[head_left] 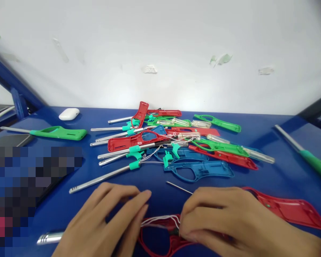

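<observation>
My left hand bends over the silver tube of a part-assembled lighter, gripping it near the front edge; the thumb is mostly hidden. A red lighter handle half with a finger loop lies between my hands. White wires run across it towards my right hand. That hand's fingers are pinched together at a dark part in the handle; what they hold is covered. A thin metal rod sticks out behind the right knuckles; I cannot tell whether it is held.
Behind my hands lie several silver tubes, wires, clear fuel tanks and blue handle halves. Another red half is at right. Green lighters flank the pile. A white earbud case sits near the wall.
</observation>
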Available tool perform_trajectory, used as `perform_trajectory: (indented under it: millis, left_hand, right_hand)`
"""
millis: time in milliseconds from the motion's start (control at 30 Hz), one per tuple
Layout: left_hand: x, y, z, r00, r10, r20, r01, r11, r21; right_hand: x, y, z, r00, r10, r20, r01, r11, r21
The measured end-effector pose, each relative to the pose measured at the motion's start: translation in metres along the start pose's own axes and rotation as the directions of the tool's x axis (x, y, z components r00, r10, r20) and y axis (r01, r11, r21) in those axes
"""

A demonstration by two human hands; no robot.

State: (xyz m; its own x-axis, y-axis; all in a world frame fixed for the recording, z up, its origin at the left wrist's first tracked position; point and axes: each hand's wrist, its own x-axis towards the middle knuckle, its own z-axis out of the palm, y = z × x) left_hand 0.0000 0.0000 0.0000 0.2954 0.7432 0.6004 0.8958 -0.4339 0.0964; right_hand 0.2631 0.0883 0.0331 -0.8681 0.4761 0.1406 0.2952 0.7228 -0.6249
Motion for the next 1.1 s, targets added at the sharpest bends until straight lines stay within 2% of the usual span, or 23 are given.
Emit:
perform_trajectory:
  millis: [133, 300, 500, 600, 733, 900, 1000, 1100]
  left_hand:
    - [0.029, 0.001, -0.007, 0.996, -0.061, 0.059, 0.052, 0.989, 0.137]
    - [0.067, 0.017, -0.005, 0.979, -0.056, 0.196, 0.012, 0.977, 0.214]
    - [0.088, 0.019, 0.012, 0.970, -0.099, 0.220, 0.034, 0.960, 0.278]
    - [0.094, 0.020, 0.019, 0.961, -0.138, 0.239, 0.060, 0.949, 0.309]
    - [0.092, 0.019, 0.018, 0.956, -0.186, 0.228, 0.106, 0.941, 0.323]
    - [0.076, 0.018, 0.000, 0.964, -0.252, 0.085, 0.221, 0.938, 0.268]
    - [0.060, 0.022, -0.015, 0.962, -0.263, 0.072, 0.252, 0.958, 0.138]
    - [0.043, 0.027, -0.024, 0.966, -0.253, 0.052, 0.258, 0.959, -0.120]
  right_hand:
    - [-0.001, -0.005, 0.000, 1.000, -0.009, -0.016, 0.008, 0.999, -0.048]
    - [0.001, -0.005, 0.001, 0.989, -0.116, -0.089, 0.108, 0.990, -0.096]
    - [0.002, -0.002, 0.000, 0.991, -0.106, -0.078, 0.107, 0.994, 0.002]
    - [0.003, -0.001, 0.001, 0.990, -0.123, -0.068, 0.123, 0.992, -0.003]
    - [0.003, 0.002, 0.003, 0.990, -0.134, -0.048, 0.132, 0.991, -0.034]
    - [0.003, 0.001, -0.001, 0.991, -0.131, -0.011, 0.130, 0.989, -0.073]
    - [0.003, -0.002, -0.003, 0.993, -0.117, 0.010, 0.118, 0.989, -0.088]
    - [0.000, -0.004, -0.001, 0.993, -0.118, -0.029, 0.115, 0.989, -0.095]
